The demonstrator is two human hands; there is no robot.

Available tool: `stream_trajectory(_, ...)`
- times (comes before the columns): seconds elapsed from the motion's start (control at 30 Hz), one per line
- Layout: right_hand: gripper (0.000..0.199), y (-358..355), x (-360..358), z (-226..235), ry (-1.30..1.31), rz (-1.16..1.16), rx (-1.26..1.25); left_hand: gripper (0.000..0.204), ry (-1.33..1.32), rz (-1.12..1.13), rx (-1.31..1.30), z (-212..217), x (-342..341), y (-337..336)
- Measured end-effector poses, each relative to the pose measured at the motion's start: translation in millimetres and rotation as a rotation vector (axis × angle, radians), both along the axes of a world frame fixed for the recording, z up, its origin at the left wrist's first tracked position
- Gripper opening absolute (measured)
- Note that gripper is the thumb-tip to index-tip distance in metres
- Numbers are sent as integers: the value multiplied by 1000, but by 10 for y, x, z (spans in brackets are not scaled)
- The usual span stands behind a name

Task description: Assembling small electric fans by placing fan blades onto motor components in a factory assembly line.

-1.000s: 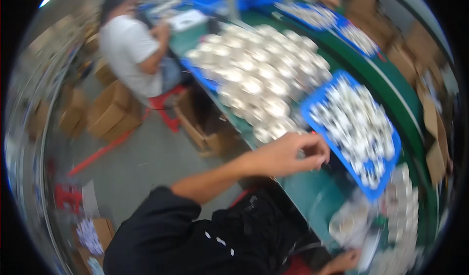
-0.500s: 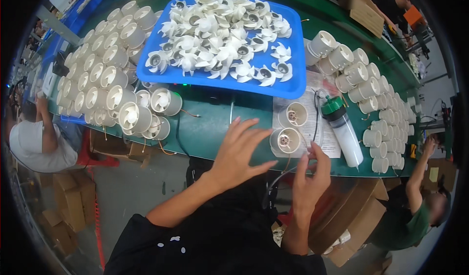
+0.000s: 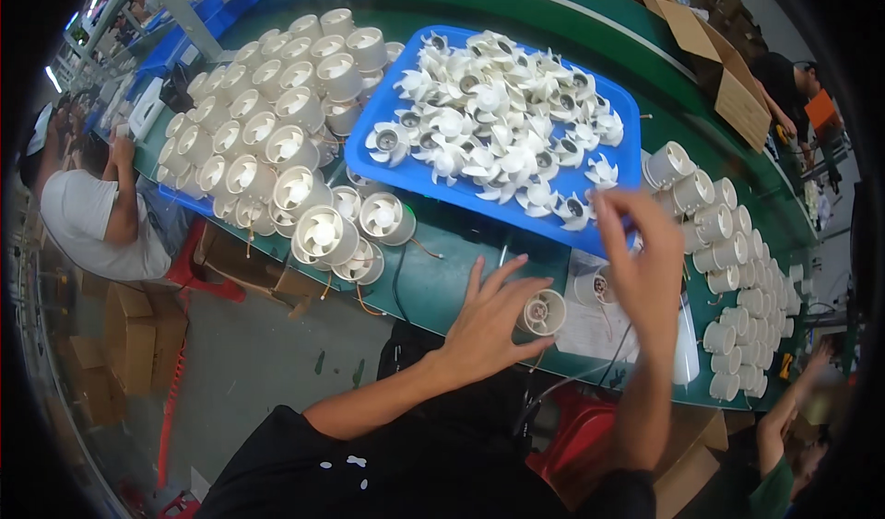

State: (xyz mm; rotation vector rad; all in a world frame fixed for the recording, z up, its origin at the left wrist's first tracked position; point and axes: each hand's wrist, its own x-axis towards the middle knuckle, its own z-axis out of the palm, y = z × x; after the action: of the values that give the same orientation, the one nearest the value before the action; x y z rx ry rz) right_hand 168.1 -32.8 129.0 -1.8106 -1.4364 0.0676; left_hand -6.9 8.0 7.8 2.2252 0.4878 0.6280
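Observation:
My left hand [image 3: 493,324] holds a white round fan housing [image 3: 542,312] between thumb and fingers near the table's front edge. Inside the housing's open top, reddish windings show. A second such housing [image 3: 595,287] stands just right of it on a printed sheet [image 3: 585,330], partly behind my right arm. My right hand [image 3: 643,247] is over the near right corner of a blue tray [image 3: 369,164], slightly blurred. Its bent fingertips close together beside a white fan impeller [image 3: 573,212]; what they pinch cannot be made out. Many loose impellers [image 3: 489,100] are heaped in the tray.
Housings with impellers inside [image 3: 295,146] crowd the left of the green table [image 3: 433,288], stacked in places. More housings [image 3: 728,284] fill the right side. A white bottle [image 3: 685,344] lies partly behind my right arm. Co-workers sit at left [image 3: 92,210] and lower right.
My right hand has moved up from beside the housings to the tray's near right corner. My left hand has closed on the nearer housing. The whole view has shifted.

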Motion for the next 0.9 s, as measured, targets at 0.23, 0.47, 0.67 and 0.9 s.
stream_trajectory(0.23,33,973,732,-25,-395,290,-352,69,-44,0,62,-254,38,-109)
stream_trajectory(0.47,27,1047,783,-92,-386,297,-298,76,-96,-13,-12,-286,29,-166)
stream_trajectory(0.67,27,1134,712,-78,-489,377,-213,81,-147,-46,-56,-352,85,-159)
stream_trajectory(0.9,8,1078,750,125,-721,397,-336,83,-153,-33,-40,-322,114,-168)
